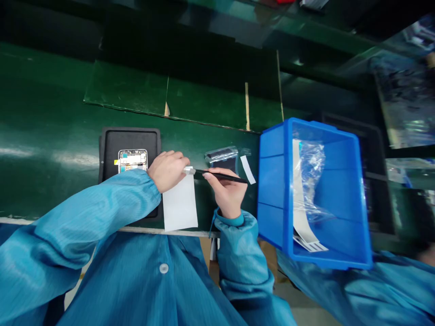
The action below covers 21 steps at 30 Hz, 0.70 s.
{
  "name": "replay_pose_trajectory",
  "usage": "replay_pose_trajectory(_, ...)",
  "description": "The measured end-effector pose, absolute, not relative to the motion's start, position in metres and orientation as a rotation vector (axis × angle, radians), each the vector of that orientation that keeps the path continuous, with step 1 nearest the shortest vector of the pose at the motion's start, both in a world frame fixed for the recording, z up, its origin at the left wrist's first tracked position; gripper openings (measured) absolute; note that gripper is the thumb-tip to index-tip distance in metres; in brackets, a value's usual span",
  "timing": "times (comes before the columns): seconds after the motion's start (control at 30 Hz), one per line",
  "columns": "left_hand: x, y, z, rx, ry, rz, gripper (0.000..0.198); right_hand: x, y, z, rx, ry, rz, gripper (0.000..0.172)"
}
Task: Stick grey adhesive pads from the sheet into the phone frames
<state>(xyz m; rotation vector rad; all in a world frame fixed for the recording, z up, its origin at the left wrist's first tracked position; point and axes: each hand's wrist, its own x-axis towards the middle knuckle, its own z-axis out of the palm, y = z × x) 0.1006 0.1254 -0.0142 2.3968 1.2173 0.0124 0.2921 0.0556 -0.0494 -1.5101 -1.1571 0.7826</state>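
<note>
At my far left the black tray (pixel 112 145) holds the phone frame (pixel 132 160) flat. I judge its raised rim is there to keep the frame from sliding.

My left hand (pixel 167 170) sits at the frame's 3 o'clock, its fingers curled and pinching a small silver tab (pixel 189 170). The tab pokes out at the hand's 3 o'clock, over the top edge of the white sheet (pixel 180 206).

My right hand (pixel 227 194) grips the black tool (pixel 224 176) like a pen, thumb and fingers pressed together on the shaft. The tool lies low and almost level, probably for fine control, and its tip meets the tab at that hand's 10 o'clock.

A clear bag (pixel 222 155) lies at 12 o'clock and a white strip (pixel 248 170) at 1. The blue bin (pixel 272 181) stands close at 3 o'clock, within easy reach.
</note>
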Motion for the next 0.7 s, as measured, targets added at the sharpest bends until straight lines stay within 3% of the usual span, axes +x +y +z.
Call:
replay_pose_trajectory(0.1,0.088,0.124,0.001,2.132,1.127,0.179,0.022,0.288,0.047,-0.040,-1.460,-1.168,0.802,0.015)
replay_pose_trajectory(0.23,0.072,0.114,0.012,1.945,1.083,0.300,0.006,0.277,0.038,-0.031,-1.401,-1.175,0.861,0.015)
replay_pose_trajectory(0.7,0.035,0.086,0.013,2.172,0.960,0.509,0.012,0.247,0.026,-0.010,-1.344,-1.254,0.998,0.017)
